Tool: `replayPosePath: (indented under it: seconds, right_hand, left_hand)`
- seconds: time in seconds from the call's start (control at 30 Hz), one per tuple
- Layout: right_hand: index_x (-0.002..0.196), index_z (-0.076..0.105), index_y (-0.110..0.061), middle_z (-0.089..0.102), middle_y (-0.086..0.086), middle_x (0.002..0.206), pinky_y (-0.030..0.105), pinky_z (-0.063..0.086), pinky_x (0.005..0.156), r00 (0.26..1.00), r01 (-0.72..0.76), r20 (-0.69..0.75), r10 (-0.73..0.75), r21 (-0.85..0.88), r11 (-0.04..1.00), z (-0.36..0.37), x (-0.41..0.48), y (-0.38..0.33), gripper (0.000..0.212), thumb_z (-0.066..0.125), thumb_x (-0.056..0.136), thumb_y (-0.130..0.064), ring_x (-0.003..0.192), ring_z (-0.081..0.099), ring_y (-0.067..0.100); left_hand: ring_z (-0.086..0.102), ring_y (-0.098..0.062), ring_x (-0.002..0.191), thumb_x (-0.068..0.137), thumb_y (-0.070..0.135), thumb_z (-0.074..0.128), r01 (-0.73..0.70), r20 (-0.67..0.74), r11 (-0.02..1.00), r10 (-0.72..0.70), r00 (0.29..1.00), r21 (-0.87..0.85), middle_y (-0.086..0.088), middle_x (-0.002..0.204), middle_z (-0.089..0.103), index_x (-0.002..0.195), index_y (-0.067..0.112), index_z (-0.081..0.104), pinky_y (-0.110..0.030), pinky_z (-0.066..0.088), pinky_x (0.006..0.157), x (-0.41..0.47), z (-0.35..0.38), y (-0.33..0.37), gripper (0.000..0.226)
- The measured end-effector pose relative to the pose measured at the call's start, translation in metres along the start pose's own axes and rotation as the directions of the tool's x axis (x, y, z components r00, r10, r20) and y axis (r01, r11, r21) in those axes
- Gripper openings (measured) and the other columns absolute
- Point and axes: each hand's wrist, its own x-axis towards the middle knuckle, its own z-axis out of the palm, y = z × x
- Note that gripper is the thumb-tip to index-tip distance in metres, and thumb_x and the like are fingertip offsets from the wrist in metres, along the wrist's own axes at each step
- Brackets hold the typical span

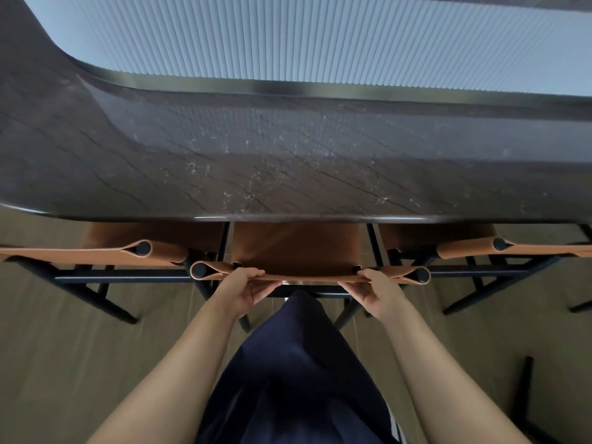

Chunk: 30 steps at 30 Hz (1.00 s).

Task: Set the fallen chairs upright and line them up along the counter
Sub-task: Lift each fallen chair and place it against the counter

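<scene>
Three chairs with tan leather seats and black frames stand upright, tucked under the dark stone counter (288, 161). The middle chair (294, 248) is right in front of me. My left hand (246, 288) grips the left part of its leather backrest strap, and my right hand (373, 288) grips the right part. The left chair (153, 248) and the right chair (464, 246) stand close on either side, their backrests slightly nearer the counter than the middle one. The counter edge hides the front of all three seats.
A beige tiled floor (64, 347) lies below. A black leg of another piece of furniture (525, 389) shows at the lower right. Beyond the counter is a ribbed light-blue surface (320, 36). My dark blue clothing (298, 379) fills the lower middle.
</scene>
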Motion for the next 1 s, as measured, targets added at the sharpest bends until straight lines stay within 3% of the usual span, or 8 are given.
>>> replayPosePath:
  seconds: [0.13,0.23,0.33,0.47,0.63,0.87,1.0]
  right_hand:
    - [0.113,0.048,-0.004,0.058,0.023,0.102,0.052,0.055,0.076,0.999,0.029,-0.023,-0.027,0.065,0.997,0.001,0.005,-0.010,0.018,0.042,0.098,0.005,0.085,0.063,0.036]
    - [0.114,0.046,-0.003,0.053,0.023,0.101,0.054,0.054,0.076,0.999,0.028,-0.041,-0.023,0.125,0.992,0.008,0.010,-0.019,0.022,0.040,0.096,0.009,0.094,0.059,0.042]
    - [0.115,0.043,-0.003,0.051,0.024,0.097,0.055,0.053,0.081,0.998,0.037,-0.063,-0.030,0.124,0.992,0.009,0.015,-0.026,0.023,0.038,0.096,0.010,0.099,0.057,0.043]
    - [0.104,0.047,-0.003,0.052,0.025,0.098,0.056,0.053,0.089,0.998,0.038,-0.052,-0.032,0.123,0.992,0.010,0.023,-0.039,0.015,0.039,0.097,0.008,0.100,0.058,0.043]
    - [0.100,0.048,-0.003,0.054,0.025,0.106,0.053,0.059,0.072,0.999,0.034,-0.018,-0.033,0.096,0.995,0.014,0.032,-0.045,0.011,0.043,0.097,0.006,0.095,0.061,0.041]
    - [0.101,0.051,-0.002,0.060,0.026,0.110,0.047,0.058,0.071,0.999,0.034,0.007,-0.034,-0.029,0.999,0.003,0.033,-0.038,0.008,0.044,0.100,0.001,0.090,0.066,0.036]
    - [0.120,0.050,-0.001,0.060,0.025,0.117,0.046,0.055,0.075,0.998,0.053,0.043,-0.048,-0.131,0.990,-0.004,0.030,-0.033,0.020,0.045,0.102,-0.008,0.105,0.064,0.038]
  left_hand:
    - [0.066,-0.035,0.087,0.094,-0.008,0.047,-0.020,-0.005,1.000,0.020,1.000,-0.017,-0.023,0.093,0.064,0.107,-0.003,0.052,-0.041,0.059,0.068,0.006,0.008,0.002,0.015]
    - [0.062,-0.037,0.093,0.094,-0.013,0.041,-0.017,0.008,0.990,0.019,1.000,-0.138,-0.024,0.099,0.058,0.100,-0.001,0.051,-0.049,0.053,0.085,0.009,0.018,0.008,0.016]
    - [0.060,-0.040,0.108,0.093,-0.014,0.040,0.005,0.015,0.988,-0.003,1.000,-0.154,-0.026,0.112,0.058,0.102,-0.001,0.051,-0.049,0.051,0.094,0.016,0.022,0.008,0.020]
    - [0.062,-0.037,0.103,0.093,-0.014,0.043,0.004,0.025,0.993,-0.001,1.000,-0.119,-0.024,0.111,0.058,0.109,-0.001,0.051,-0.046,0.054,0.086,0.024,0.032,0.014,0.022]
    - [0.064,-0.036,0.101,0.090,-0.014,0.047,-0.023,-0.017,0.994,0.021,1.000,-0.102,-0.023,0.113,0.058,0.118,0.003,0.049,-0.046,0.061,0.067,0.034,0.037,0.028,0.032]
    - [0.067,-0.037,0.101,0.091,-0.009,0.050,-0.024,-0.022,1.000,0.024,0.999,0.013,-0.025,0.115,0.063,0.119,0.000,0.050,-0.042,0.062,0.070,0.030,0.029,0.017,0.029]
    - [0.067,-0.036,0.087,0.097,0.002,0.048,-0.046,-0.045,0.991,0.052,0.998,0.128,-0.024,0.101,0.066,0.107,0.000,0.054,-0.040,0.056,0.071,0.026,0.026,0.009,0.012]
